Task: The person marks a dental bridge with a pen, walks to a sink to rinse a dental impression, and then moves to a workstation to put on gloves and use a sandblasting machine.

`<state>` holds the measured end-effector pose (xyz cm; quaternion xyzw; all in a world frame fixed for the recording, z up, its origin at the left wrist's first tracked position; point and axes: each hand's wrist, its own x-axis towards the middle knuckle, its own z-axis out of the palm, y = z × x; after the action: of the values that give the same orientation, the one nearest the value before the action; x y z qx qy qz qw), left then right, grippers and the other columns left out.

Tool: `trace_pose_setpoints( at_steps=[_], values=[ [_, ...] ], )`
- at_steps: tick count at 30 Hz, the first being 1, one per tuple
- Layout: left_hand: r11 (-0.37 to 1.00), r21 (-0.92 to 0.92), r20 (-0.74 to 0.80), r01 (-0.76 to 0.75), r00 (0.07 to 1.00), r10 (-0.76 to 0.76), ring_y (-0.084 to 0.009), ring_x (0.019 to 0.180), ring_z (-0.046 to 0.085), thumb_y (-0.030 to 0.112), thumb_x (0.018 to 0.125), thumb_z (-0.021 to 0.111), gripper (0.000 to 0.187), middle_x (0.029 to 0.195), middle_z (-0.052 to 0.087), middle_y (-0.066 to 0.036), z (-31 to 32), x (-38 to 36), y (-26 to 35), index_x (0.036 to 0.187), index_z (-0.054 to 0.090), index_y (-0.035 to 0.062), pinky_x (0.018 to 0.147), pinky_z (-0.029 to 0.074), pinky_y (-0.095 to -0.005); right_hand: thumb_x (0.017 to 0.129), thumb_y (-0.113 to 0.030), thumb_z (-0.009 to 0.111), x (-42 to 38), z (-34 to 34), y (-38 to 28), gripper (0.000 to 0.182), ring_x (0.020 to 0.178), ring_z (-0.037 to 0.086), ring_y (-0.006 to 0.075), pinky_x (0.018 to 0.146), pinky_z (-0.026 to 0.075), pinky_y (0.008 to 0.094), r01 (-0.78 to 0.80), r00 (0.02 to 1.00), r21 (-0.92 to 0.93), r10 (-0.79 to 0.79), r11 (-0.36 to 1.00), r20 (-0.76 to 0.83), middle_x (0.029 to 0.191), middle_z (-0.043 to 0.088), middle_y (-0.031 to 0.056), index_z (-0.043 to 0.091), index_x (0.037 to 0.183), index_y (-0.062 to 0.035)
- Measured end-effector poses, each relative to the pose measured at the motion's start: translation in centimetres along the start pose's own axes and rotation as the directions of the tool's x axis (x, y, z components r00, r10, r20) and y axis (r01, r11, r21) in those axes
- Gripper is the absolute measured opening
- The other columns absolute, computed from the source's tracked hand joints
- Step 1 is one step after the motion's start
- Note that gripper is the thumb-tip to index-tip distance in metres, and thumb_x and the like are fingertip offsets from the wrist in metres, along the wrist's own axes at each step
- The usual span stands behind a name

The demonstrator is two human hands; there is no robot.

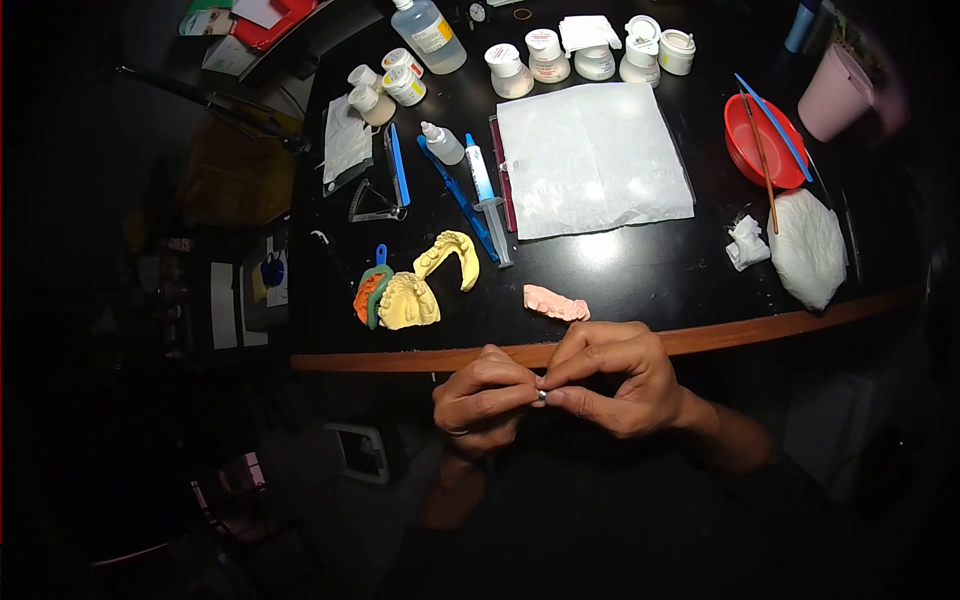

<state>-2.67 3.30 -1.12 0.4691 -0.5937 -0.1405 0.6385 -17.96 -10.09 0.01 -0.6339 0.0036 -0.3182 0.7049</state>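
Observation:
My left hand (482,402) and my right hand (618,375) meet fingertip to fingertip below the table's front edge. Between the fingertips sits a tiny pale object (542,395); both hands pinch it, and its shape is too small to tell. On the black table (640,270) just beyond my hands lie a pink dental piece (556,303), a yellow dental cast (408,302) with an orange and green part (368,292) against it, and a second yellow arch-shaped cast (452,256).
A white paper sheet (592,158) lies mid-table beside a syringe (486,196) and blue tools (456,195). Several small white jars (548,55) and a clear bottle (428,32) stand at the back. A red bowl (764,142), pink cup (836,92) and white lump (808,246) are right.

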Motion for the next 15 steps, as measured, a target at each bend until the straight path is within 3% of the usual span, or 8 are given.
trace_pose_setpoints(
  at_steps=[4,11,15],
  values=[
    [1.0,0.008,-0.005,-0.005,1.0,0.005,-0.0193,0.072,0.064,-0.012,0.065,0.074,0.028,0.089,0.068,-0.013,0.2,0.0,-0.2,0.092,0.073,-0.0019,0.06,0.047,-0.0299,0.082,0.0,0.077,0.0,-0.2,0.2,0.015,0.077,0.069,0.0173,0.067,0.053,0.0275,-0.003,1.0,-0.004,0.003,1.0,0.011,0.087,0.072,0.0124,0.075,0.096,0.0026],
    [0.927,0.371,0.026,-0.06,0.998,0.054,-0.0157,0.07,0.064,-0.002,0.067,0.082,0.028,0.087,0.071,-0.003,0.2,0.7,1.1,0.093,0.076,0.0053,0.061,0.041,-0.0315,0.079,0.002,0.08,0.3,0.0,-0.5,0.014,0.075,0.068,0.0181,0.065,0.053,0.0277,-0.042,0.999,-0.146,0.038,0.988,-0.035,0.084,0.07,0.0119,0.073,0.091,0.0028],
    [0.916,0.398,0.071,-0.045,0.997,0.019,-0.0155,0.072,0.067,0.003,0.07,0.086,0.026,0.087,0.071,-0.002,0.1,0.8,1.7,0.094,0.076,0.0055,0.062,0.044,-0.0296,0.077,0.006,0.078,0.6,-0.4,-1.1,0.012,0.073,0.068,0.015,0.062,0.053,0.025,-0.01,1.0,-0.263,0.003,0.965,-0.025,0.084,0.068,0.0109,0.073,0.088,0.0029]
  ],
)
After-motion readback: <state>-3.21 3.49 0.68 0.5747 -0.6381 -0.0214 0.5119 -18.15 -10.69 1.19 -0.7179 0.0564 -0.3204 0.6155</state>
